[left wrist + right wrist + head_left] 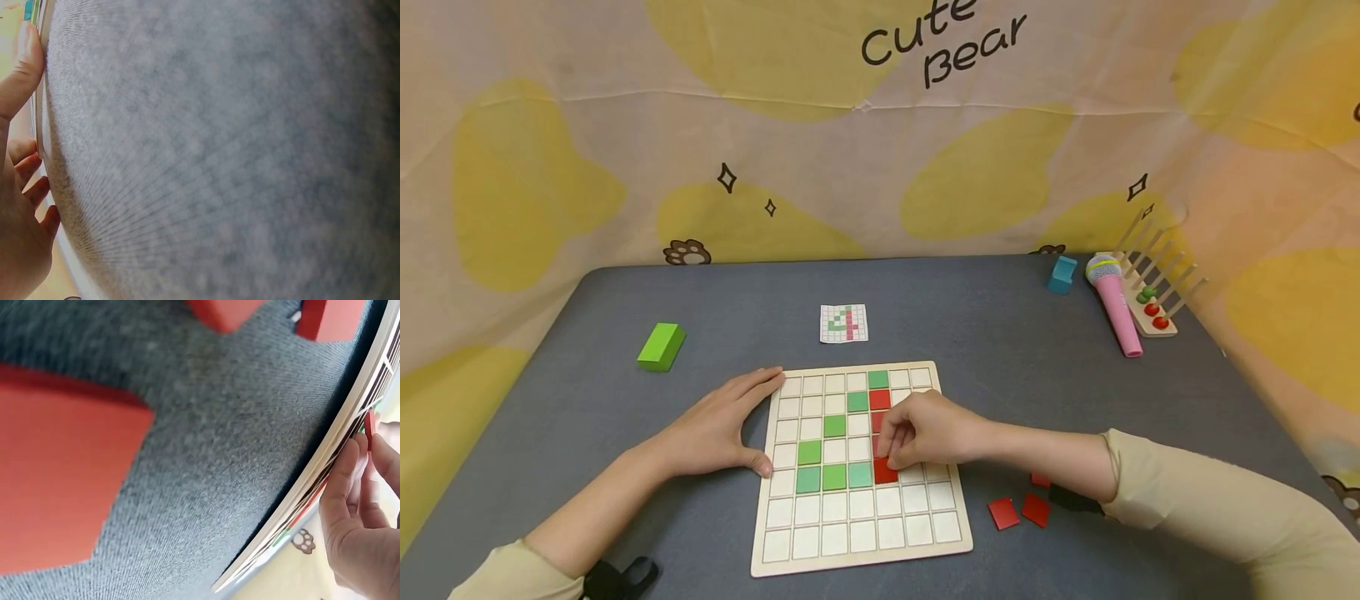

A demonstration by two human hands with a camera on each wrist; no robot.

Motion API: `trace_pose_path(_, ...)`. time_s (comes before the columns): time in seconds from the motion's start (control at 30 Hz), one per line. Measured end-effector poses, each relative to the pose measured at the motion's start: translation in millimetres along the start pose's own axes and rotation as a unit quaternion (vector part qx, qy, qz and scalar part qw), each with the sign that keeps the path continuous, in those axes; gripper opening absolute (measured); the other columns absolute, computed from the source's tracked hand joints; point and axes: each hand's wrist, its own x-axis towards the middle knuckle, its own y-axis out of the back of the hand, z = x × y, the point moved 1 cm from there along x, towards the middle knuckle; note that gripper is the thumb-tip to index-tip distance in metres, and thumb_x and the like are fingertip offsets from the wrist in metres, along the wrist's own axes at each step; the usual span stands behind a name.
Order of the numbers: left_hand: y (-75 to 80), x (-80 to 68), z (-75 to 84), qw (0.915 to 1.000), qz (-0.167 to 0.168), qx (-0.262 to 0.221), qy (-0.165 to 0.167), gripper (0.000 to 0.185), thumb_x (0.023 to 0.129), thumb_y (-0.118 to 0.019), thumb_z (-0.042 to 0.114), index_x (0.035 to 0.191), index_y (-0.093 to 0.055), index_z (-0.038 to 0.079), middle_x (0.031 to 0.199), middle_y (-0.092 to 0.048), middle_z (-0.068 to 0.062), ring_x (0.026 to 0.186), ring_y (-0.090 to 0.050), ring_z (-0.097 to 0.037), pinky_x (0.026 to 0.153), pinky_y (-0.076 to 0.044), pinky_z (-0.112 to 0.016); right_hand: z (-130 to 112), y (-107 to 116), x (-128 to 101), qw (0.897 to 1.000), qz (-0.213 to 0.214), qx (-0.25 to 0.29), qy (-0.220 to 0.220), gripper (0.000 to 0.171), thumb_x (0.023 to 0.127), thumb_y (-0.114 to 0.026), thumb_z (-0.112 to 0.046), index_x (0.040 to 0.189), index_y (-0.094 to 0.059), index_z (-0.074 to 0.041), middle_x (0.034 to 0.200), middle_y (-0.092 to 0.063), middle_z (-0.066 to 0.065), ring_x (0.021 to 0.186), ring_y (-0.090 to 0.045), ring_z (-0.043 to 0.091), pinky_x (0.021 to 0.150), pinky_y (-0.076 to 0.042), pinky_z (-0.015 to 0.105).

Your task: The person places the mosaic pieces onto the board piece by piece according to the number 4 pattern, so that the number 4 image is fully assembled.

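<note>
A square wooden grid board (865, 560) lies on the dark table, with green tiles (834, 477) in a stepped line and a row, and red tiles (880, 399) down one column. My left hand (718, 429) rests along the board's left edge, thumb and fingers spread. Over the red column, my right hand (928, 429) pinches a red tile (369, 430) between thumb and fingertips; the right wrist view shows it on edge, close over the board. The fingers hide part of that column. To the right of the board lie several loose red tiles (1003, 513), one partly behind the forearm.
A small card (843, 323) with a green and red grid pattern lies beyond the board. A green block (661, 347) sits at the left. At the back right are a blue block (1062, 274), a pink toy microphone (1118, 308) and a pegged wooden stand (1162, 327) with beads.
</note>
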Motion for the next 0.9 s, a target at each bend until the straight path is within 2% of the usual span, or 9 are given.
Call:
trace_pose_path(0.33,-0.3,-0.4,-0.2,1.0,-0.001,0.0,-0.001,0.124,0.059,-0.074,0.076,0.154,-0.033,0.009,0.161,-0.032,-0.01,0.147,-0.032,-0.04,0.107,-0.035,-0.065,-4.1,-2.4,-3.4,0.999,0.024,-0.033,-0.01,0.012,0.076,-0.079,-0.004,0.074,-0.072,-0.014,0.066,-0.067,-0.005,0.059,-0.057,0.0,0.061,-0.048,0.017)
trace_pose_path(0.63,0.8,-0.6,0.9,1.0,0.001,-0.001,-0.003,0.123,0.059,-0.075,0.075,0.154,-0.033,0.008,0.161,-0.032,-0.01,0.146,-0.032,-0.04,0.107,-0.035,-0.066,-2.4,0.1,-4.3,0.999,0.025,-0.039,0.0,0.01,0.076,-0.08,-0.007,0.078,-0.074,-0.014,0.068,-0.07,-0.005,0.06,-0.057,-0.001,0.062,-0.048,0.016)
trace_pose_path(0.9,1.1,-1.0,1.1,1.0,0.001,-0.003,-0.003,0.123,0.059,-0.074,0.075,0.154,-0.033,0.009,0.161,-0.032,-0.01,0.146,-0.032,-0.04,0.107,-0.034,-0.065,2.3,15.1,-15.4,0.998,0.041,-0.041,-0.011,0.009,0.079,-0.079,-0.01,0.081,-0.074,-0.017,0.071,-0.068,-0.008,0.065,-0.059,0.001,0.064,-0.05,0.018)
